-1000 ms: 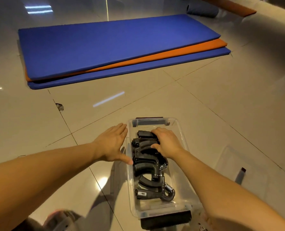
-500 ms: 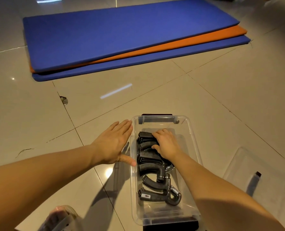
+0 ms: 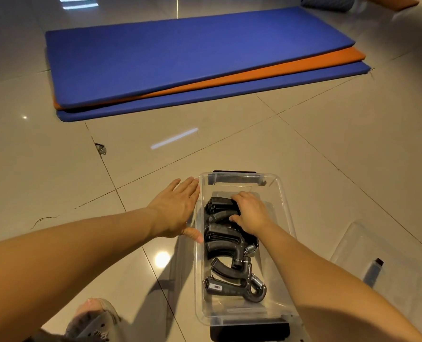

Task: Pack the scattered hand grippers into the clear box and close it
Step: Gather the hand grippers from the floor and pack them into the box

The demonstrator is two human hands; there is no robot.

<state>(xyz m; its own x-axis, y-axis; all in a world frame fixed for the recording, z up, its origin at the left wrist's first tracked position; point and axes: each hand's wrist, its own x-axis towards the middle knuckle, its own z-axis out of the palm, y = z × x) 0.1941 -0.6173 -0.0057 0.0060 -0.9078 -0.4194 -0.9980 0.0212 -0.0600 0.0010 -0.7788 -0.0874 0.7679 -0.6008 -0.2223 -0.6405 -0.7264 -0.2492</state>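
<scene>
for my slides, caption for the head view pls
Right hand grips the hand grippers packed in the clear box, left hand open beside it, lid lying nearby.

We record one glossy beige tiled floor (image 3: 57, 181), bearing: a clear box (image 3: 237, 186); beside it, right, a clear lid (image 3: 367, 245); beyond, stacked blue and orange mats (image 3: 192, 53).

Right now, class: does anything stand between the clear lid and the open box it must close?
Yes. The right hand reaches into the clear box, holding the hand grippers, its forearm crossing the rim. The lid lies on the floor to the right.
</scene>
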